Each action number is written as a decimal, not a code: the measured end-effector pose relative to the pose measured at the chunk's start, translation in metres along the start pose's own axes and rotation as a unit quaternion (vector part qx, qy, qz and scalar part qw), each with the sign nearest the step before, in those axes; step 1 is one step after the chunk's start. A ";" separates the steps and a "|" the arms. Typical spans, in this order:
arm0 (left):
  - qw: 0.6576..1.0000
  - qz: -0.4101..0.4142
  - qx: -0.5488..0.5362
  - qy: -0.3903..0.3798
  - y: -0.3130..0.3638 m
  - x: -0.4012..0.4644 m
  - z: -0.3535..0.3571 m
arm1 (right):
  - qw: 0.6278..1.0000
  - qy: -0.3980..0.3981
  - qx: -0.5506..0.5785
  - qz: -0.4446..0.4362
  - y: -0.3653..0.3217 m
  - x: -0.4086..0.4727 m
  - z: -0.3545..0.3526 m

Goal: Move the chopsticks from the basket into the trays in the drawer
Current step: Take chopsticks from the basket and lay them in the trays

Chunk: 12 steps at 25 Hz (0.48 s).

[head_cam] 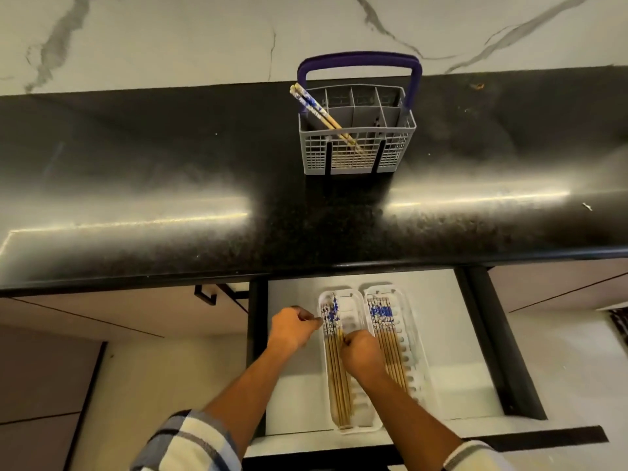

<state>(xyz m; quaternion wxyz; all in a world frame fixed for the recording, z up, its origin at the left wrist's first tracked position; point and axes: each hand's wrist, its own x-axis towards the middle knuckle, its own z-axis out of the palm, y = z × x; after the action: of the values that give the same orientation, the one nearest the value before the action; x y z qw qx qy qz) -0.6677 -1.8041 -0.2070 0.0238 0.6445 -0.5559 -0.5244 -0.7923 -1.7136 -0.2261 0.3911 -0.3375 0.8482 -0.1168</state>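
Two chopsticks [317, 112] lean in the grey basket [356, 144] near the top centre of the frame, their blue-and-white patterned ends poking out over the basket's upper left corner while the plain wooden shafts slant down toward its middle. The basket has a dark purple handle [360, 61] arched over it and inner dividers that split it into compartments; it stands on the dark speckled tabletop [170, 181].

Below, in the lower middle of the frame, a drawer [441, 334] with a pale floor is open. Two clear, oblong trays lie side by side in it, long sides nearly touching. The left tray [353, 302] holds a bundle of chopsticks [334, 375] lying lengthwise against its left side, patterned ends toward the top of the frame. The right tray [406, 321] holds another bundle [382, 312] laid the same way, partly hidden by a forearm.

The left hand [294, 329] sits just left of the left tray, fingers curled, its grip narrow at the tray's rim near the patterned ends; whether it pinches a stick or the rim I cannot tell. The right hand [362, 355] hovers over the gap between the trays, fingers curled under, its grip touching the sticks in the left tray; I cannot tell whether it clasps one. Plaid cuffs [190, 443] show at the bottom edge.
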 end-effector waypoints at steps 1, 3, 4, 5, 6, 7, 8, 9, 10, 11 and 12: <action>1.000 -0.002 0.010 -0.006 -0.001 0.001 0.003 | 1.000 0.002 -0.009 0.013 -0.002 0.001 0.002; 1.000 -0.006 0.022 -0.014 -0.003 0.003 0.009 | 0.999 0.008 -0.027 0.042 -0.009 0.002 0.003; 0.999 -0.007 0.028 -0.015 -0.004 0.005 0.010 | 0.998 0.008 -0.040 0.051 -0.012 0.002 0.003; 0.999 -0.007 0.032 -0.014 -0.005 0.006 0.012 | 0.997 0.006 -0.052 0.057 -0.014 0.003 0.004; 0.999 -0.007 0.034 -0.014 -0.005 0.008 0.012 | 0.996 0.005 -0.062 0.061 -0.015 0.004 0.005; 0.999 -0.008 0.031 -0.016 -0.005 0.010 0.013 | 0.995 0.008 -0.073 0.061 -0.016 0.005 0.006; 0.999 -0.011 0.025 -0.018 -0.005 0.011 0.013 | 0.995 0.010 -0.080 0.062 -0.017 0.005 0.007; 1.000 -0.013 0.018 -0.019 -0.004 0.011 0.013 | 0.994 0.011 -0.088 0.062 -0.018 0.006 0.008; 1.000 -0.013 0.013 -0.020 -0.003 0.012 0.013 | 0.993 0.009 -0.097 0.063 -0.018 0.007 0.009; 1.000 -0.013 0.013 -0.020 -0.003 0.012 0.013 | 0.993 0.007 -0.102 0.063 -0.018 0.007 0.010; 1.000 -0.015 0.015 -0.021 -0.003 0.013 0.013 | 0.992 0.006 -0.111 0.061 -0.019 0.008 0.010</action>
<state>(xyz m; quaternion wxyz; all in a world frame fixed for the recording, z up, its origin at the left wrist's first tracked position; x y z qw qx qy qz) -0.6770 -1.8054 -0.2227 -0.0053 0.6421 -0.5543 -0.5296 -0.7796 -1.7325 -0.2288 0.3523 -0.3255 0.8775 0.0003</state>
